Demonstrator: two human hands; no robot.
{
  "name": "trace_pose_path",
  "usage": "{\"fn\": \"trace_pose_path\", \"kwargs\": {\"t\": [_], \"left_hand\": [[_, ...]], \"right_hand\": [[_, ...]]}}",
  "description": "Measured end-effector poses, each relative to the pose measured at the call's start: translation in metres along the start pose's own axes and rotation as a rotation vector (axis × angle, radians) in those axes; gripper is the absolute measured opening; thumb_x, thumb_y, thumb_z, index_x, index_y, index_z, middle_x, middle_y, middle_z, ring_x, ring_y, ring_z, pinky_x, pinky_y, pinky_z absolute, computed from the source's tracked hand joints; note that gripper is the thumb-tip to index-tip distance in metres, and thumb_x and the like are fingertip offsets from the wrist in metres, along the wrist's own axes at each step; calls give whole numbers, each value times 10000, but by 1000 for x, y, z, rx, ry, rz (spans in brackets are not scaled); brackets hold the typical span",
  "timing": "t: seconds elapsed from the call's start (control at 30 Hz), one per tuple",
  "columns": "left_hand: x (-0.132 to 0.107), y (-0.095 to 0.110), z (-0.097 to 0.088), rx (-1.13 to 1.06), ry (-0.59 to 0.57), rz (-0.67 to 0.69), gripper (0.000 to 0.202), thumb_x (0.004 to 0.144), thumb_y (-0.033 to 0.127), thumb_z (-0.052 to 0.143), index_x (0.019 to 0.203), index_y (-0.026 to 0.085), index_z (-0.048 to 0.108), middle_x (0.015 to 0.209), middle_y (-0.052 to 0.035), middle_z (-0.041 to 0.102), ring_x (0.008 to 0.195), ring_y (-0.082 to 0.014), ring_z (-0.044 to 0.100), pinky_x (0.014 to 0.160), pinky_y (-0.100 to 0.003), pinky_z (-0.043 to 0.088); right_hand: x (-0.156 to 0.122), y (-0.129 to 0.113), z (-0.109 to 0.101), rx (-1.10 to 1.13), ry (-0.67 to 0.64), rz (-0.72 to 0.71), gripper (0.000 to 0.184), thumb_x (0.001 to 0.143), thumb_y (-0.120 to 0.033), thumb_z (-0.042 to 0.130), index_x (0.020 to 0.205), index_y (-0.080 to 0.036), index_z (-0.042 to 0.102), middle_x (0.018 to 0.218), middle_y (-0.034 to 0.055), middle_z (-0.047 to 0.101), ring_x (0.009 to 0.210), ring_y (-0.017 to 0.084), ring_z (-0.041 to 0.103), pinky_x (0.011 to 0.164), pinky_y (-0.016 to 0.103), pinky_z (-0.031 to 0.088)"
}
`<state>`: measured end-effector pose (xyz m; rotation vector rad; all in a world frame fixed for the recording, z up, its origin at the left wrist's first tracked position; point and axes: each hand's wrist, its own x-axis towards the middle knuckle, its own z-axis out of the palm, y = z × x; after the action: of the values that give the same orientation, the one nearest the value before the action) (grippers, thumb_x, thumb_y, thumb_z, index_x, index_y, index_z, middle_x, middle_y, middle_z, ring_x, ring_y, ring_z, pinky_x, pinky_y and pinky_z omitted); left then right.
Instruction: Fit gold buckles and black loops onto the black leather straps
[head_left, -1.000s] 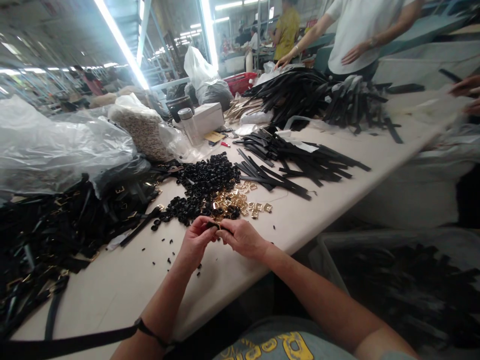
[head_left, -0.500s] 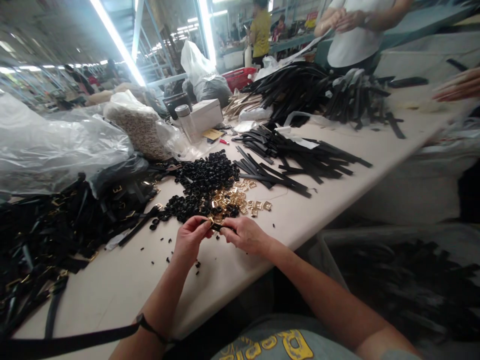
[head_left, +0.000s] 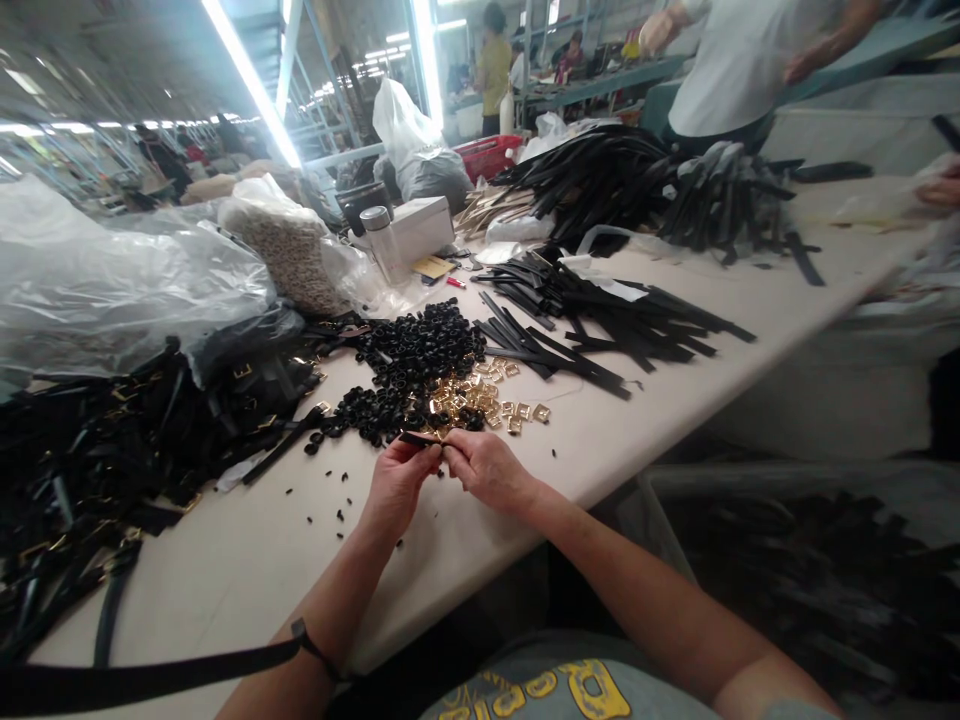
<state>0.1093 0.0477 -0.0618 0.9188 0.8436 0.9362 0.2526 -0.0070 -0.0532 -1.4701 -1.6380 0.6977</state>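
My left hand [head_left: 401,485] pinches a short black strap [head_left: 417,439], whose end sticks out past the fingertips. Thumb and fingers of my right hand [head_left: 487,468] are pressed together at the strap's near end, touching the left fingertips. Part of the strap is hidden by the fingers. Just beyond both hands lie a heap of gold buckles [head_left: 465,398] and a pile of small black loops [head_left: 420,350]. Tiny black bits [head_left: 340,516] are scattered on the pale table [head_left: 247,570] around my left hand.
Black straps with buckles [head_left: 150,440] are heaped at left, below clear plastic bags [head_left: 127,290]. Loose black straps [head_left: 615,310] lie at right. A bottle [head_left: 381,240] and white box [head_left: 420,228] stand behind. A person in white [head_left: 727,70] stands across the table; another hand [head_left: 941,185] shows at right.
My hands have drawn closer together, and the strap now points up and left beyond my left fingers. The view has shifted slightly. The person in white has moved their hands apart.
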Motion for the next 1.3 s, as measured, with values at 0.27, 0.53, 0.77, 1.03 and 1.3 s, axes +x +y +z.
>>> {"fn": "trace_pose_path", "kwargs": {"t": [0.27, 0.53, 0.77, 1.03, 1.3], "left_hand": [[1, 8, -5, 47, 9, 3, 289, 561, 306, 868, 755, 141, 732, 666, -24, 690, 562, -102, 574, 569, -238, 476], [2, 4, -2, 60, 7, -26, 312, 515, 289, 887, 731, 138, 719, 622, -2, 659, 492, -71, 509, 486, -205, 411], [3, 5, -8, 159, 15, 4, 299, 578, 330, 856, 775, 136, 744, 732, -37, 710, 636, -120, 586, 637, -249, 472], [2, 3, -7, 198, 27, 163, 293, 615, 294, 850, 798, 169, 658, 661, 28, 669, 585, -98, 564, 600, -224, 468], [2, 3, -16, 110, -142, 56, 313, 749, 444, 743, 785, 142, 673, 682, -37, 678, 615, -125, 613, 620, -244, 500]], "right_hand": [[-1, 6, -3, 121, -53, 29, 170, 927, -232, 488, 802, -182, 591, 659, -30, 606, 490, 73, 519, 525, 201, 377], [0, 4, -1, 143, 20, 17, 120, 892, -175, 525, 787, -181, 583, 633, -41, 570, 500, 71, 495, 530, 193, 378], [0, 5, 0, 135, 63, -8, 101, 882, -213, 545, 815, -186, 615, 644, -31, 593, 555, 91, 511, 557, 200, 372], [5, 0, 3, 23, 133, 95, 228, 845, -303, 585, 655, -176, 584, 573, -36, 549, 533, 87, 459, 526, 208, 314], [4, 3, -13, 43, 55, 86, 222, 863, -286, 568, 677, -168, 603, 584, -37, 554, 545, 83, 459, 529, 198, 315]]}}
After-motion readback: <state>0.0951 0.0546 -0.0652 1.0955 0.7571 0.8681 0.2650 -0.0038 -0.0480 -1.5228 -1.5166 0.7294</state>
